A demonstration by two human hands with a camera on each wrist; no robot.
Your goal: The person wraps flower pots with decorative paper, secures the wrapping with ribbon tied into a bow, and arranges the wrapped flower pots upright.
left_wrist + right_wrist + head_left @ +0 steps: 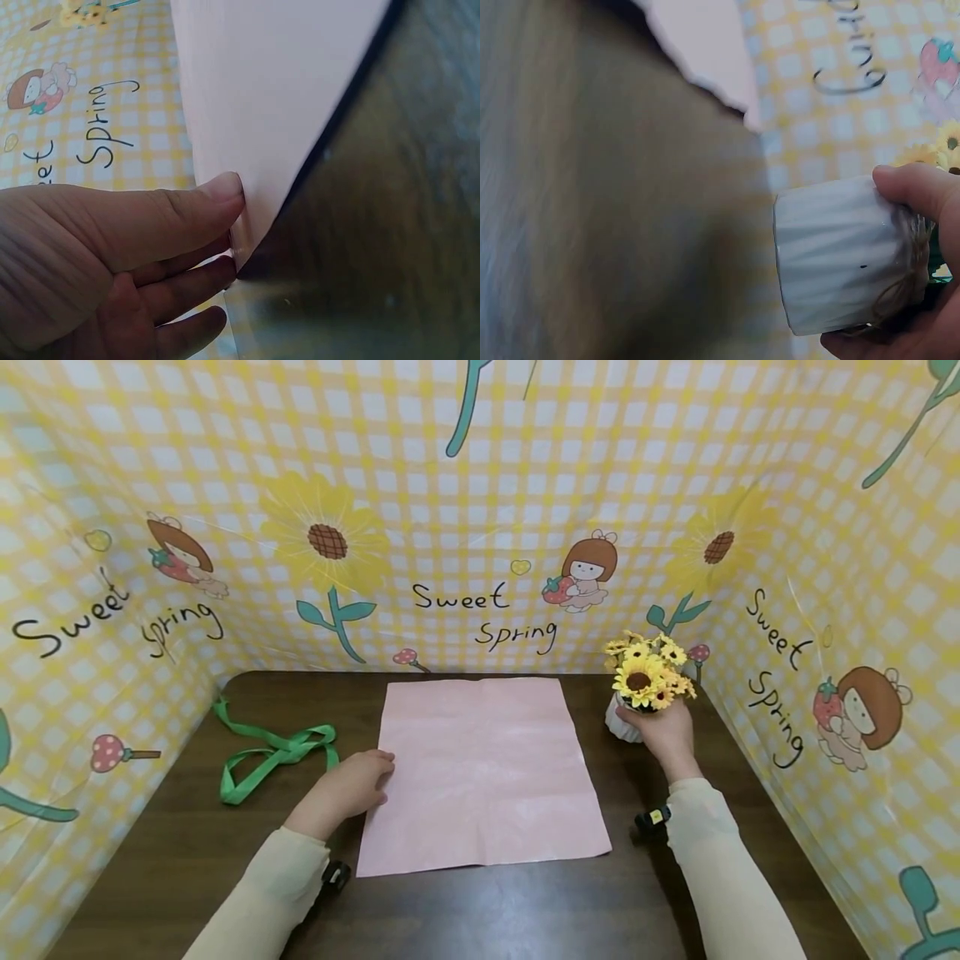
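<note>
A sheet of pink paper lies flat on the dark wooden table. At its left edge is my left hand, its fingertips touching the paper; the left wrist view shows the thumb and fingers along that edge. My right hand grips a white fluted flower pot at the back right, near its rim. Yellow flowers, a sunflower among them, fill the pot. Twine is tied round the upper part. Whether the pot's base touches the table is unclear.
A loosely looped green ribbon lies on the table left of the paper. Yellow-checked cloth with printed drawings and lettering walls in the back and both sides of the dark table.
</note>
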